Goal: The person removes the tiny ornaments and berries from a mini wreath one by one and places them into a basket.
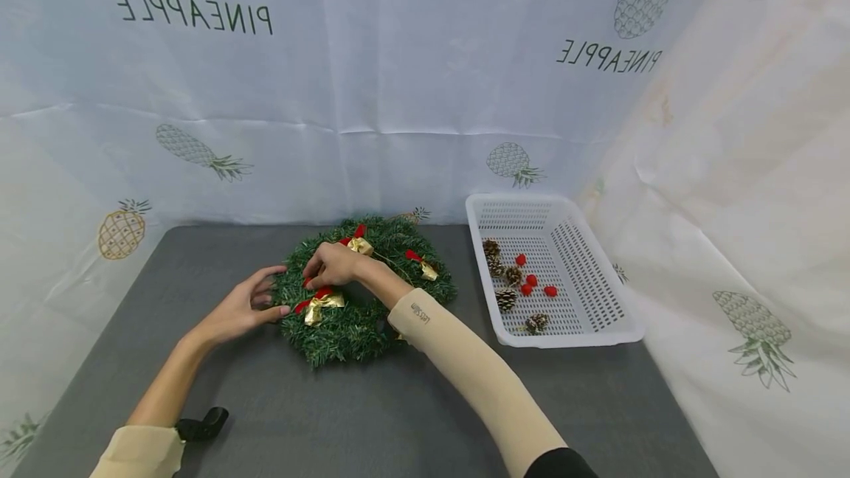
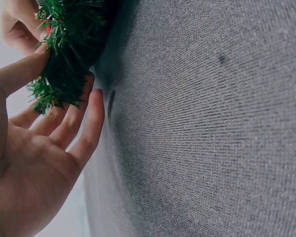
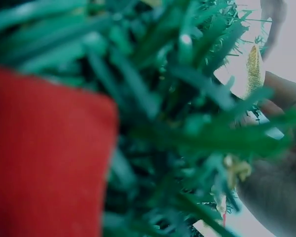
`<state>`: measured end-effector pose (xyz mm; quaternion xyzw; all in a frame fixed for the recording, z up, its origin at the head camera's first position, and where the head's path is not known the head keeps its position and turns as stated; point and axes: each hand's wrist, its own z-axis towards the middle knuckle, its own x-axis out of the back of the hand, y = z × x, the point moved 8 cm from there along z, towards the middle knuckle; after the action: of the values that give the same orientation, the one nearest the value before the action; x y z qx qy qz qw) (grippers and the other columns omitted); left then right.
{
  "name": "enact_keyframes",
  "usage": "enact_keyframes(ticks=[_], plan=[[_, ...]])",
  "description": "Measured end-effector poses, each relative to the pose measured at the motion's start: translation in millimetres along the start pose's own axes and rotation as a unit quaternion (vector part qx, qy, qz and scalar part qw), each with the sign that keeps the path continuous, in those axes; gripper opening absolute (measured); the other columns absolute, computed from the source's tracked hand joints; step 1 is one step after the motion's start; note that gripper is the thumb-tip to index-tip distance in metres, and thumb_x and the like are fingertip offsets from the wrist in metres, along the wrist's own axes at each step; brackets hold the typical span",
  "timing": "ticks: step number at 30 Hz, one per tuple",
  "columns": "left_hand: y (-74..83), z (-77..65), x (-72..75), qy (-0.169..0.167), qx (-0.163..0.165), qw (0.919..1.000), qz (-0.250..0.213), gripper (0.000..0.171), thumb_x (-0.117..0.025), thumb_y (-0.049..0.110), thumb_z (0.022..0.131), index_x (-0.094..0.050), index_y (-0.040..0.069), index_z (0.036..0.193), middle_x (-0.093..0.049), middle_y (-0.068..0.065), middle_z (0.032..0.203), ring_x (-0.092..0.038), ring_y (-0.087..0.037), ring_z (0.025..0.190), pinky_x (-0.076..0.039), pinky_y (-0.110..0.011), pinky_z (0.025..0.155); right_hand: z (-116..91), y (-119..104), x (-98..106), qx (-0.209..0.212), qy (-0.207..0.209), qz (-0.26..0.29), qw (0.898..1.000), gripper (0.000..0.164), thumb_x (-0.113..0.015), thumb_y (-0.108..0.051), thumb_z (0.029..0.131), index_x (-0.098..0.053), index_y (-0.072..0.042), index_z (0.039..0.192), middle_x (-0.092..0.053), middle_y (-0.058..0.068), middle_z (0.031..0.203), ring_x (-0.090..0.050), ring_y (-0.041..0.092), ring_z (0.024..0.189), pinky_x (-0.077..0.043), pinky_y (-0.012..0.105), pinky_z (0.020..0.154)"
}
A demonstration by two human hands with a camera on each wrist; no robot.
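Observation:
A green wreath (image 1: 358, 330) lies on the grey table, with red-and-gold bows (image 1: 323, 308) on it. My left hand (image 1: 242, 308) holds the wreath's left edge between thumb and fingers; the left wrist view shows the palm turned up and the fingertips (image 2: 91, 98) below the greenery. Above the wreath's left part, my right hand (image 1: 335, 265) has its fingers bent and pinches a small red berry (image 1: 308, 282), mostly hidden by the fingers. The right wrist view is filled by blurred green needles (image 3: 163, 123) and a close red ribbon (image 3: 44, 158).
A white plastic basket (image 1: 598, 271) stands right of the wreath, holding several pine cones (image 1: 506, 300) and red berries (image 1: 550, 291). Behind the grey table (image 1: 319, 419) hangs a white curtain (image 1: 398, 80) printed with pineapples.

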<state>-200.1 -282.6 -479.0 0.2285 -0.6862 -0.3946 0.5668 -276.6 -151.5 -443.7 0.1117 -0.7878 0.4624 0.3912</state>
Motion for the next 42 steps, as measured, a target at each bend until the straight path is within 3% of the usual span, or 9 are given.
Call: enact_keyframes(ticks=[7,16,23,30,37,42], plan=[[0.6,0.1,-1.0,-0.001,-0.002,1.0000,-0.009,0.078,-0.068,0.036,0.091,-0.024,0.020,0.154,-0.018,-0.029,0.158,-0.033,-0.059,0.134,-0.040,-0.071,0.098,-4,-3,1,0.003,-0.009,-0.038,0.999,0.025,-0.061,-0.022,0.096,-0.069,-0.014,0.118,-0.072,-0.002,0.109,-0.066,0.002,0.090,-0.052,0.012,0.073],[2.9,-0.7,-0.9,-0.001,-0.003,1.0000,-0.008,0.078,-0.068,0.034,0.091,-0.024,0.018,0.153,-0.018,-0.031,0.157,-0.033,-0.060,0.133,-0.041,-0.072,0.097,-12,-10,15,0.023,-0.001,-0.036,0.999,0.028,-0.056,-0.017,0.099,-0.062,-0.009,0.125,-0.066,0.004,0.119,-0.063,0.012,0.109,-0.050,0.012,0.083],[5.9,-0.5,-0.6,-0.002,-0.002,1.0000,-0.006,0.077,-0.068,0.033,0.091,-0.024,0.018,0.153,-0.019,-0.030,0.157,-0.034,-0.060,0.133,-0.041,-0.071,0.097,-23,-12,31,0.053,-0.007,0.046,0.998,0.033,-0.057,-0.008,0.097,-0.058,-0.003,0.130,-0.064,0.009,0.123,-0.066,0.015,0.103,-0.056,0.021,0.084],[6.4,1.1,0.7,-0.003,-0.004,1.0000,-0.006,0.076,-0.068,0.031,0.092,-0.025,0.018,0.153,-0.020,-0.030,0.157,-0.034,-0.060,0.133,-0.041,-0.071,0.098,-38,-14,49,0.080,-0.033,0.177,0.980,0.036,-0.054,0.001,0.097,-0.055,0.004,0.133,-0.055,0.022,0.136,-0.066,0.033,0.110,-0.059,0.029,0.089],[6.8,1.7,1.4,-0.004,-0.007,1.0000,-0.004,0.076,-0.068,0.030,0.092,-0.025,0.019,0.153,-0.020,-0.030,0.157,-0.034,-0.060,0.133,-0.040,-0.071,0.098,-54,-15,66,0.087,-0.021,0.209,0.974,0.038,-0.065,-0.002,0.091,-0.060,-0.002,0.129,-0.059,0.023,0.130,-0.069,0.027,0.102,-0.059,0.031,0.088],[6.4,1.9,1.4,-0.004,-0.006,1.0000,-0.001,0.077,-0.068,0.032,0.091,-0.025,0.020,0.153,-0.020,-0.030,0.157,-0.035,-0.060,0.132,-0.041,-0.071,0.098,-66,-17,73,0.095,-0.015,0.212,0.973,0.036,-0.067,-0.002,0.089,-0.063,-0.007,0.125,-0.065,0.014,0.124,-0.070,0.027,0.103,-0.059,0.032,0.087]])
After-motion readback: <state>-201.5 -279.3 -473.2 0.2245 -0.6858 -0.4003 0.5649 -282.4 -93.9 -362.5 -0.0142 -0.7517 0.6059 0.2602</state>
